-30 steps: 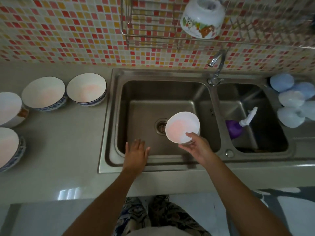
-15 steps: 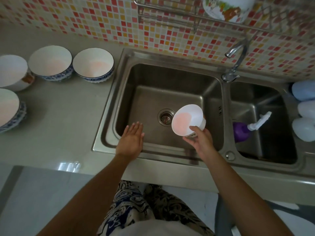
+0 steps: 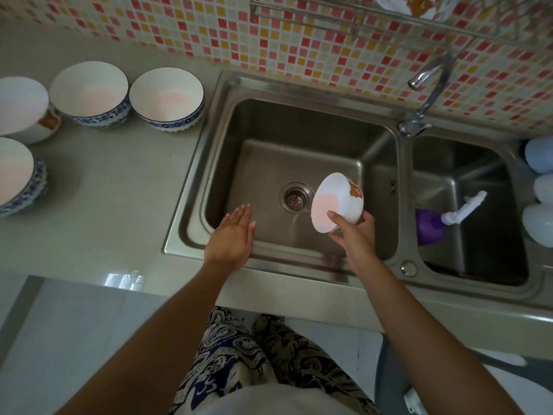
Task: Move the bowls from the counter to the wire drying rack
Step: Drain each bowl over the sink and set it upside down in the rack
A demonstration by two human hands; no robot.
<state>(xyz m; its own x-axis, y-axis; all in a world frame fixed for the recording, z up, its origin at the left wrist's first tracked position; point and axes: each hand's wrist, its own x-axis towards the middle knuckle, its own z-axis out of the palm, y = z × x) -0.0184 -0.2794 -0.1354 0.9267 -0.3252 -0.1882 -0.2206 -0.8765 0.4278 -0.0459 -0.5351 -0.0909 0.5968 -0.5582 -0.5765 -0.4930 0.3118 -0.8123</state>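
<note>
My right hand [image 3: 354, 235] grips a small white bowl with a cartoon print [image 3: 336, 202], tilted on its side over the left sink basin [image 3: 299, 151] with its mouth facing left. My left hand [image 3: 232, 235] hovers flat and open over the sink's front edge, holding nothing. Several white bowls stand upright on the counter [image 3: 104, 190] at left: two with blue patterned rims [image 3: 89, 94] [image 3: 167, 97], one plain [image 3: 21, 109] and another blue-rimmed one [image 3: 16, 175]. The wire drying rack [image 3: 314, 10] hangs on the tiled wall above, with a printed bowl [image 3: 416, 6] in it.
A curved tap [image 3: 428, 82] stands between the two basins. A purple pump bottle [image 3: 434, 224] lies in the right basin. Pale blue and white rounded things [image 3: 540, 190] sit at the far right edge. The drain [image 3: 294, 200] is left of the held bowl.
The right hand has tipped the bowl from mouth-up to nearly on its side over the sink. The view has tilted down, so the rack has slid toward the top edge. The left hand stayed put.
</note>
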